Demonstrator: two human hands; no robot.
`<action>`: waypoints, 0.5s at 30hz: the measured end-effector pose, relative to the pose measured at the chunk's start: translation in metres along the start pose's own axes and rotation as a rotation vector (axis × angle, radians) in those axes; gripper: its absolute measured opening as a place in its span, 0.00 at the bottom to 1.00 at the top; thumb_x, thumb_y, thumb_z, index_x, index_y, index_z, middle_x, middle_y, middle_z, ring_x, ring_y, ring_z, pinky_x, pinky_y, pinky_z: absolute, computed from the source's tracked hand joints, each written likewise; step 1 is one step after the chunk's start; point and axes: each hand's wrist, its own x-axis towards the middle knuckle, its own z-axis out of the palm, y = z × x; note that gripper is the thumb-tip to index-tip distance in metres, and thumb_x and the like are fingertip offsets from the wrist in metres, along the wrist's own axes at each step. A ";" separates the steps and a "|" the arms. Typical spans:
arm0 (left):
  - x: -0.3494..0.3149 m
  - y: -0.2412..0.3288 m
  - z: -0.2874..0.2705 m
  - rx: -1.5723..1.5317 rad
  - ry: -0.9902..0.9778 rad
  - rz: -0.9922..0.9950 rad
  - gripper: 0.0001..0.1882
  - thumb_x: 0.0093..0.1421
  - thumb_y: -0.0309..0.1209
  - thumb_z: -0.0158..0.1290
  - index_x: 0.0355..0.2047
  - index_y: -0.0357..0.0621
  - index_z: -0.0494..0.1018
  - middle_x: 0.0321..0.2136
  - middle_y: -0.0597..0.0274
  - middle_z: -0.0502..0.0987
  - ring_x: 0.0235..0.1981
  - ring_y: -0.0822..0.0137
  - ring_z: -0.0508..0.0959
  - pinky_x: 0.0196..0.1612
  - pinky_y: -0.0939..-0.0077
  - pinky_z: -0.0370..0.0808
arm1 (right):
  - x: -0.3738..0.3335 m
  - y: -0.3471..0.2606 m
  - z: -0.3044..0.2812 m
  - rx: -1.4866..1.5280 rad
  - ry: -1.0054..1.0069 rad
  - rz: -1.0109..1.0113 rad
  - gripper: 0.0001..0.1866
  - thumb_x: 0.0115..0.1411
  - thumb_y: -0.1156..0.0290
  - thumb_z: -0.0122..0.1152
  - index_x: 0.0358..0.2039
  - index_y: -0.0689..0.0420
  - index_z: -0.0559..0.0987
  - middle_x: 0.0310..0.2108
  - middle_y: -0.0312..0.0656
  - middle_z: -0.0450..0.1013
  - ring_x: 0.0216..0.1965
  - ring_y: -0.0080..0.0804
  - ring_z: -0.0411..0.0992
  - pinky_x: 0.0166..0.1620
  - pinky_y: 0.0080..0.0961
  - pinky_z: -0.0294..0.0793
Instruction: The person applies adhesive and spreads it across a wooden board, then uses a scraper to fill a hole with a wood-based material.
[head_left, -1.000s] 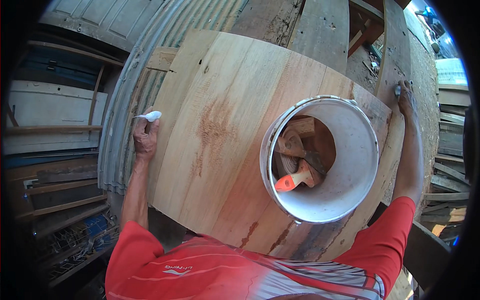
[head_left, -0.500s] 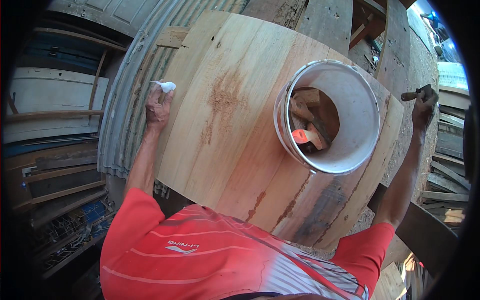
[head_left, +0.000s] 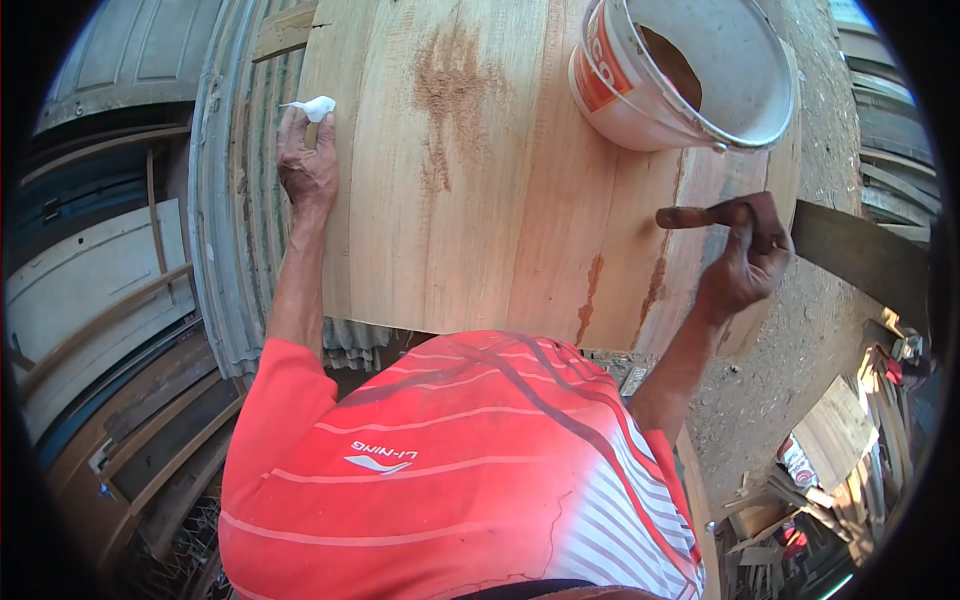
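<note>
My left hand (head_left: pixel 308 165) pinches a small white lump with a thin pointed tail (head_left: pixel 318 108) between thumb and fingers, by the left edge of the wooden panel (head_left: pixel 400 250). Its exact kind is not plain. On the right, my right hand (head_left: pixel 738 275) is closed on a putty knife (head_left: pixel 684 217), with its wooden handle pointing left and its dark reddish blade end at the fingers. It is held above the panel's right part. Reddish-brown dust (head_left: pixel 452 90) lies on the panel's boards, and dark reddish streaks run near its front edge.
A white bucket (head_left: pixel 620 100) with an orange label stands on the panel's far right. Corrugated sheets (head_left: pixel 222 230) lie along the left, beside stacked doors and frames (head_left: pixel 110 260). A dark plank (head_left: pixel 865 255) juts out at the right; scrap wood (head_left: pixel 840 450) is heaped at lower right.
My right hand has come inward from beyond the panel's right edge, bringing the putty knife. The view has shifted, so the bucket appears higher. My left hand still pinches the white lump.
</note>
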 end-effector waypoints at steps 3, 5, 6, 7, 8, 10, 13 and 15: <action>0.000 -0.001 0.005 -0.079 -0.010 0.055 0.18 0.67 0.39 0.63 0.54 0.45 0.82 0.59 0.46 0.78 0.63 0.47 0.75 0.63 0.55 0.74 | -0.051 0.007 0.034 0.113 0.071 0.252 0.11 0.73 0.76 0.60 0.52 0.66 0.73 0.34 0.42 0.79 0.32 0.22 0.77 0.38 0.21 0.78; 0.001 -0.003 0.012 -0.080 -0.053 0.081 0.19 0.66 0.39 0.64 0.54 0.45 0.82 0.63 0.37 0.74 0.66 0.42 0.72 0.66 0.52 0.72 | -0.080 0.015 0.037 0.149 0.019 0.386 0.11 0.75 0.74 0.58 0.53 0.64 0.73 0.32 0.40 0.77 0.26 0.19 0.73 0.30 0.19 0.75; 0.002 -0.005 0.013 -0.086 -0.060 0.091 0.20 0.66 0.40 0.64 0.54 0.45 0.82 0.64 0.35 0.73 0.67 0.41 0.72 0.66 0.52 0.71 | -0.088 0.014 0.045 0.052 0.003 0.373 0.11 0.75 0.74 0.57 0.54 0.64 0.73 0.31 0.39 0.77 0.24 0.18 0.72 0.28 0.19 0.74; 0.003 -0.005 0.015 -0.092 -0.068 0.102 0.20 0.65 0.41 0.64 0.54 0.45 0.82 0.64 0.33 0.72 0.67 0.40 0.71 0.66 0.51 0.71 | -0.093 0.013 0.049 -0.045 -0.012 0.360 0.12 0.75 0.73 0.57 0.55 0.63 0.73 0.30 0.38 0.76 0.22 0.17 0.71 0.25 0.18 0.72; 0.005 -0.004 0.017 -0.100 -0.077 0.113 0.20 0.65 0.41 0.64 0.54 0.46 0.82 0.65 0.31 0.70 0.67 0.39 0.71 0.66 0.50 0.71 | -0.098 0.010 0.049 -0.068 -0.034 0.368 0.12 0.76 0.73 0.56 0.55 0.63 0.73 0.29 0.37 0.75 0.22 0.17 0.71 0.25 0.19 0.73; 0.007 -0.015 0.015 -0.090 -0.094 0.115 0.20 0.66 0.42 0.64 0.55 0.47 0.82 0.65 0.32 0.70 0.68 0.39 0.70 0.67 0.52 0.70 | -0.113 -0.033 0.068 -0.113 -0.104 0.415 0.11 0.76 0.73 0.55 0.55 0.63 0.74 0.27 0.35 0.73 0.21 0.17 0.71 0.25 0.20 0.74; 0.017 -0.017 0.014 -0.106 -0.111 0.093 0.19 0.68 0.40 0.62 0.56 0.50 0.81 0.66 0.39 0.70 0.69 0.43 0.70 0.68 0.56 0.70 | -0.130 -0.048 0.087 0.062 -0.137 0.528 0.12 0.76 0.71 0.55 0.56 0.62 0.74 0.28 0.35 0.73 0.24 0.18 0.72 0.27 0.20 0.77; 0.023 -0.017 0.014 -0.139 -0.119 0.066 0.20 0.67 0.41 0.63 0.57 0.50 0.81 0.67 0.39 0.70 0.69 0.43 0.70 0.68 0.56 0.69 | -0.131 -0.057 0.090 0.300 -0.125 0.748 0.15 0.75 0.69 0.57 0.58 0.61 0.74 0.35 0.37 0.76 0.27 0.19 0.74 0.30 0.23 0.78</action>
